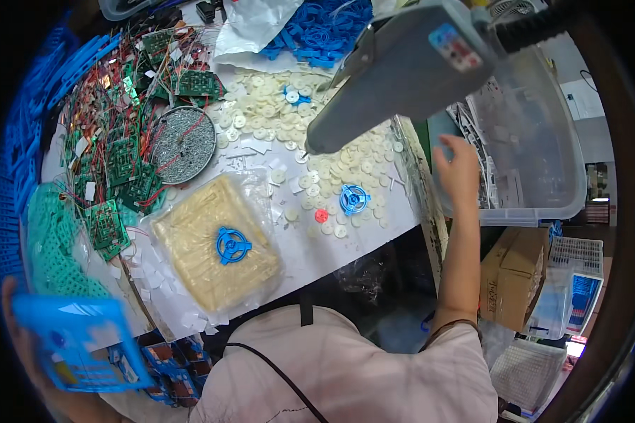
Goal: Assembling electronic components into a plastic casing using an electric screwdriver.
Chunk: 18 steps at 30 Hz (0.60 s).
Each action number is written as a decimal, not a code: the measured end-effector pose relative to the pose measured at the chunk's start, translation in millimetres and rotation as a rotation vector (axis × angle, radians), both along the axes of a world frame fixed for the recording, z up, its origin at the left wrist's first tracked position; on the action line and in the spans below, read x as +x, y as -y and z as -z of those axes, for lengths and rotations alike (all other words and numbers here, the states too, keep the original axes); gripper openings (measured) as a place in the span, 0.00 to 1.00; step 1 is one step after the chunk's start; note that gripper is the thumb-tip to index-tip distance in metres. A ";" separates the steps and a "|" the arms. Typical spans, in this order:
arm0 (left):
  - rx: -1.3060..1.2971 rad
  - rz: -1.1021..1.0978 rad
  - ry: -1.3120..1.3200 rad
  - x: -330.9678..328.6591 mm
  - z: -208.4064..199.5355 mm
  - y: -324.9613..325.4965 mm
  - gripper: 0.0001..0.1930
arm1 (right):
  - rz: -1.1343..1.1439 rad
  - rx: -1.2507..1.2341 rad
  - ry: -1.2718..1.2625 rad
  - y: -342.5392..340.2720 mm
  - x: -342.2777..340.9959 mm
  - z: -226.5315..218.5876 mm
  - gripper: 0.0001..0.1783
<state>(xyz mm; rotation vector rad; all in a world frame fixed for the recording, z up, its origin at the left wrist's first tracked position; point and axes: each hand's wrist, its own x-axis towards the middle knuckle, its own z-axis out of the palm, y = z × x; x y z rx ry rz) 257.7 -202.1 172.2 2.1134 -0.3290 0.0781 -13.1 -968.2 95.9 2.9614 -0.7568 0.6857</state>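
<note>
My left hand [15, 323] grips the outer edge of a blue plastic panel [81, 342] at the lower left; both are smeared by motion. At the table's right edge, my right hand [458, 168] is raised with fingers apart and nothing visible in them. Beside it are long white plastic strips [476, 134] in a clear bin [525, 213]. A blue three-armed ring [233, 246] rests on a bagged yellowish pad [197, 264] in front of me. Another blue ring [354, 200] lies among many cream discs [353, 166], near one red disc [321, 216].
A grey machine head [402, 67] with a thin tip hangs over the discs. Wired green circuit boards [123, 158] crowd the left, beside a round dish [192, 116] of small metal parts. Blue parts [321, 28] pile up behind. A cardboard box [513, 278] stands right.
</note>
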 end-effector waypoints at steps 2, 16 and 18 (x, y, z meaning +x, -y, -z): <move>-0.108 0.223 -0.261 -19.3 27.0 33.1 0.44 | 0.112 0.013 -0.024 50.8 -0.7 8.9 0.18; -1.011 0.608 -1.260 -94.5 72.4 154.6 0.56 | 0.089 -0.189 -0.162 171.8 162.9 93.5 0.14; -1.111 0.671 -1.255 -101.7 78.4 169.1 0.60 | 0.112 -0.041 -0.006 194.6 130.1 86.5 0.11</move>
